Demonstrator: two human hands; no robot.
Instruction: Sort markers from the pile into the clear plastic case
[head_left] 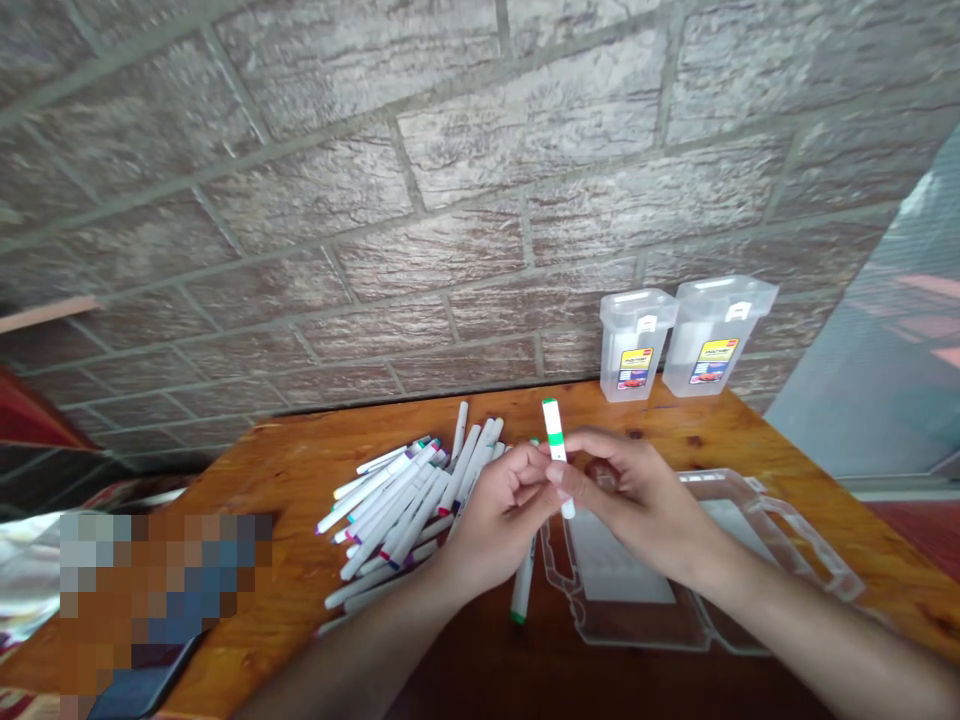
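And here are both hands meeting at the middle of the table, left hand and right hand sharing one white marker with a green band and a green tip pointing up toward twelve o'clock! Look at that grip: left thumb and fingers pinching it from the nine o'clock side, right thumb and fingers pinching from the three o'clock side, its pale lower end poking out towards six. It's over the near-left edge of the clear case, which lies spread open at four to five o'clock from the hands, a white insert inside. Over at nine, a jumbled pile of markers, just beside the left hand; between six and seven, a loose green-ended marker on the wooden table. Out at one o'clock stands a left clear container, with a right clear container closer to two, both against the brick wall. The step in hand, I'd judge, is two-handed handling of a single marker; any move from this hold would call for one pinch staying firm while the other eases off, clear of the pile.
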